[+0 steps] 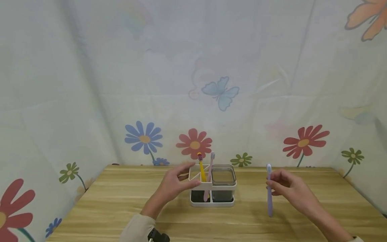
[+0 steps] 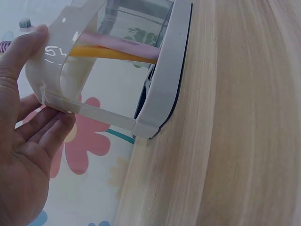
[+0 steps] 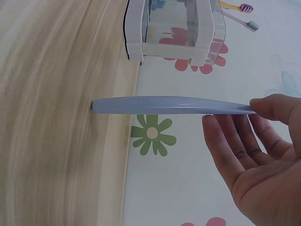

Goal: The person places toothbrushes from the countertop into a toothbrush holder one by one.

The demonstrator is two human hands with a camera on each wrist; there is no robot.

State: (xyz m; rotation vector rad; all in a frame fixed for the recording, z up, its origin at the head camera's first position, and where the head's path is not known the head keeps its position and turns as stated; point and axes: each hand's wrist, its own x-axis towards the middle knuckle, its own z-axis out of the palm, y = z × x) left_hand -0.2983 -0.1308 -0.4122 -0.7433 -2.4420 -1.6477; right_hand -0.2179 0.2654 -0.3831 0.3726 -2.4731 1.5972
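Observation:
A white toothbrush holder [image 1: 193, 203] stands on the table, and my left hand [image 1: 169, 185] grips its upper left end, thumb on the front and fingers at the far side. In its divided side lean a yellow toothbrush [image 1: 202, 172] and a pink toothbrush [image 1: 211, 165]. A clear square cup [image 1: 223, 194] sits in the holder's right half. To the right, my right hand [image 1: 293, 190] pinches a lilac toothbrush [image 1: 269, 205] between thumb and fingers near its head. That brush is upright, bristles up; in the right wrist view its handle end [image 3: 99, 106] is close to the tabletop, contact unclear.
The wooden table [image 1: 115, 191] carries the holder near its middle. Behind it hangs a pale cloth [image 1: 169, 84] printed with flowers and butterflies, meeting the table's back edge. A black device with a cable [image 1: 158, 236] is at the left wrist.

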